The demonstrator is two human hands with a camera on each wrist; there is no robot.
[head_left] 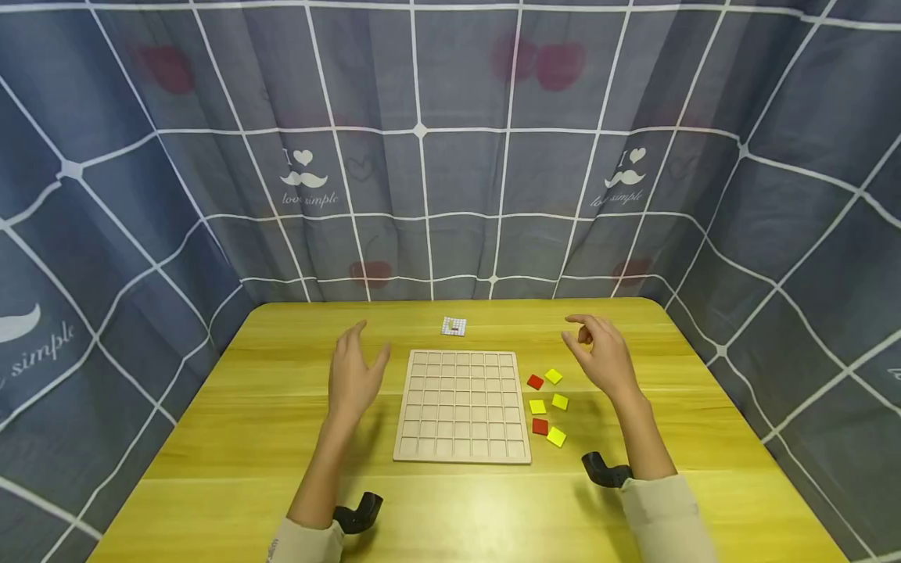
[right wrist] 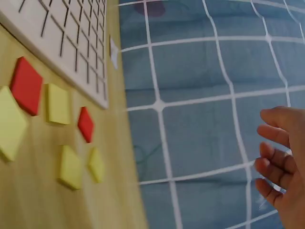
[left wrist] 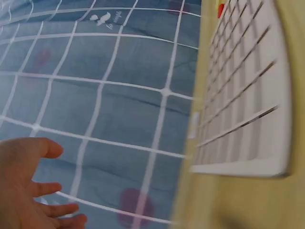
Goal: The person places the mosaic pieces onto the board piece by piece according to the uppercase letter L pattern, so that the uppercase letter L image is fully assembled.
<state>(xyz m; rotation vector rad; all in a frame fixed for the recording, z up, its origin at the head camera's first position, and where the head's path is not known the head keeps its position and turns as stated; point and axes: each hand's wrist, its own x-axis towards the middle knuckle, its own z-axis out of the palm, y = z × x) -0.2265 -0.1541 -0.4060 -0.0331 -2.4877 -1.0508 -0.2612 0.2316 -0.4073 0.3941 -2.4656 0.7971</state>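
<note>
A pale wooden board (head_left: 461,407) with a grid of square recesses lies flat mid-table. Along its right side are scattered several small square tiles, among them a yellow tile (head_left: 556,436) and a red tile (head_left: 540,426). My left hand (head_left: 354,381) hovers left of the board, fingers extended and thumb apart, holding nothing. On the other side, my right hand (head_left: 602,356) is raised beyond the tiles with loosely bent fingers and nothing in them. Both wrist views show the hands (left wrist: 28,186) (right wrist: 286,162) away from board and tiles.
Behind the board lies a small white patterned square (head_left: 454,326) with a grid print. The yellow wooden table (head_left: 211,477) ends at a dark blue checked curtain (head_left: 457,172) at the back and sides. Black curved wrist mounts (head_left: 360,513) sit at both wrists.
</note>
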